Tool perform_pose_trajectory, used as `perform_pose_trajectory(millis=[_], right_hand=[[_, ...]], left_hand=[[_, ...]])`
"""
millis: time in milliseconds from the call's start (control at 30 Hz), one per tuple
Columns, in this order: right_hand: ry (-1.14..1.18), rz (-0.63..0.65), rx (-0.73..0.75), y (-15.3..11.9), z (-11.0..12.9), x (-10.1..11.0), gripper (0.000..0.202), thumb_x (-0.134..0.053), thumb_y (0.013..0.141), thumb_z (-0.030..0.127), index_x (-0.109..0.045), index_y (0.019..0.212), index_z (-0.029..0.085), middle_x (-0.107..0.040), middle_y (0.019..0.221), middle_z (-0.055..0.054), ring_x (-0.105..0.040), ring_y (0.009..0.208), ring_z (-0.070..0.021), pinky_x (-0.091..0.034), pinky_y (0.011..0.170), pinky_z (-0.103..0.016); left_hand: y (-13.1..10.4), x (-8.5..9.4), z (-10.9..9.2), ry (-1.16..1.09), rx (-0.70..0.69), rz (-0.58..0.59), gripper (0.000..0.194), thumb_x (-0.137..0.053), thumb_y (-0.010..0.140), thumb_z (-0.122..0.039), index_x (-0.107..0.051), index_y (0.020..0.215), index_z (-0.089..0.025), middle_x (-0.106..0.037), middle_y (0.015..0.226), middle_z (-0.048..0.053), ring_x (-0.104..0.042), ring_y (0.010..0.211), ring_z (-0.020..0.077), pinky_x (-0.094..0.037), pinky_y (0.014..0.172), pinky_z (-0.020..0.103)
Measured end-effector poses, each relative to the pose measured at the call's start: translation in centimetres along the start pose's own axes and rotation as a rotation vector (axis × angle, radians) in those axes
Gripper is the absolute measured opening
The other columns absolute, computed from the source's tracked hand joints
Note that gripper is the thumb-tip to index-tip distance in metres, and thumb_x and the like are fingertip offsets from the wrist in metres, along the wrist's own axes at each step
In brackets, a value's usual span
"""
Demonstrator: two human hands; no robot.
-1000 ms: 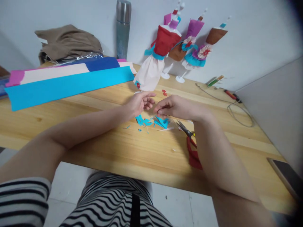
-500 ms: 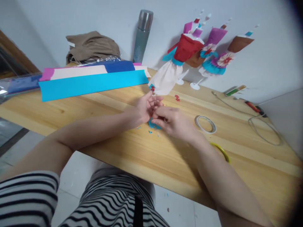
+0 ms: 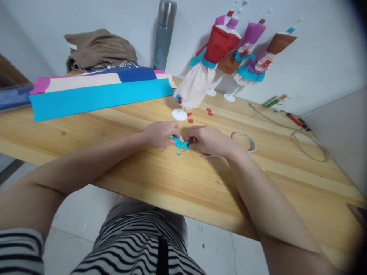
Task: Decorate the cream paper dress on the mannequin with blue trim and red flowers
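Small blue paper pieces (image 3: pixel 179 143) lie in a loose pile on the wooden table. My left hand (image 3: pixel 163 134) is at the pile's left side, fingers bent and pinched on blue paper. From the right, my right hand (image 3: pixel 205 139) reaches the same pile, its thumb and fingers closed on blue paper. Little red paper flowers (image 3: pixel 190 120) lie just beyond my hands. Behind them a miniature dress with a red top and a cream skirt (image 3: pixel 197 86) stands on a white round base (image 3: pixel 179 114), with a blue and red flower near its hem.
More small dresses (image 3: pixel 252 68) stand against the wall. Rolled coloured paper (image 3: pixel 100 99), a steel flask (image 3: pixel 164 38) and a brown cloth (image 3: pixel 103 49) are at the back left. To the right are a tape roll (image 3: pixel 244 141), a cable (image 3: pixel 301 143) and a green-labelled tool (image 3: pixel 275 101).
My hands have moved apart and down to the blue pieces. The white base and red flowers behind them now show. The whole view has shifted slightly.
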State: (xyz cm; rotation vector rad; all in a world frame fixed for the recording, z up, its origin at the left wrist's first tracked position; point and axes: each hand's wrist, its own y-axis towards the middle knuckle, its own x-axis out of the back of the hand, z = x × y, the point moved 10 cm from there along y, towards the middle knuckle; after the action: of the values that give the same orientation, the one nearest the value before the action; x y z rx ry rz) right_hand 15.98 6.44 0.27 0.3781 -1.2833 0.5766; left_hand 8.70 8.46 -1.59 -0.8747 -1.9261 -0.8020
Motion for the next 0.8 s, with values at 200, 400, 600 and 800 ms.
perform_pose_trajectory(millis=[200, 400, 600, 800], right_hand=[[0.292, 0.065, -0.126, 0.1, -1.9, -0.3, 0.007, -0.064, 0.078, 0.013, -0.063, 0.073, 0.017, -0.059, 0.064, 0.001, -0.047, 0.059, -0.0106, -0.033, 0.059, -0.027], [0.749, 0.0, -0.169, -0.4, -2.4, 0.7, 0.021, -0.068, 0.078, 0.035, -0.059, 0.07, 0.018, -0.052, 0.058, 0.004, -0.041, 0.055, -0.0081, -0.032, 0.054, -0.025], [0.849, -0.003, -0.249, -0.6, -2.4, 1.0, 0.027, -0.077, 0.071, 0.042, -0.061, 0.071, 0.019, -0.058, 0.057, 0.001, -0.045, 0.051, -0.0102, -0.033, 0.05, -0.027], [0.846, -0.015, -0.248, -0.6, -1.8, 1.5, 0.031, -0.079, 0.068, 0.044, -0.06, 0.069, 0.019, -0.056, 0.055, 0.003, -0.047, 0.05, -0.0093, -0.033, 0.049, -0.025]], left_hand=[[0.1, 0.5, 0.4, -0.087, -0.078, -0.166, 0.03, -0.053, 0.079, -0.007, -0.074, 0.099, -0.014, -0.072, 0.096, 0.007, -0.063, 0.082, 0.0154, -0.048, 0.078, 0.027], [-0.2, 1.4, 0.9, -0.416, 0.074, -0.247, 0.036, -0.061, 0.075, -0.011, -0.073, 0.109, -0.014, -0.061, 0.066, -0.002, -0.054, 0.059, 0.0102, -0.042, 0.059, 0.022], [-0.4, 0.7, 0.3, -0.76, 0.217, -0.159, 0.04, -0.069, 0.076, -0.021, -0.069, 0.115, -0.013, -0.053, 0.058, -0.006, -0.047, 0.049, 0.0064, -0.035, 0.049, 0.018], [-0.9, 1.0, 0.2, -1.02, 0.307, -0.128, 0.047, -0.063, 0.087, -0.045, -0.067, 0.116, -0.009, -0.064, 0.063, 0.001, -0.057, 0.046, 0.0089, -0.038, 0.042, 0.019]])
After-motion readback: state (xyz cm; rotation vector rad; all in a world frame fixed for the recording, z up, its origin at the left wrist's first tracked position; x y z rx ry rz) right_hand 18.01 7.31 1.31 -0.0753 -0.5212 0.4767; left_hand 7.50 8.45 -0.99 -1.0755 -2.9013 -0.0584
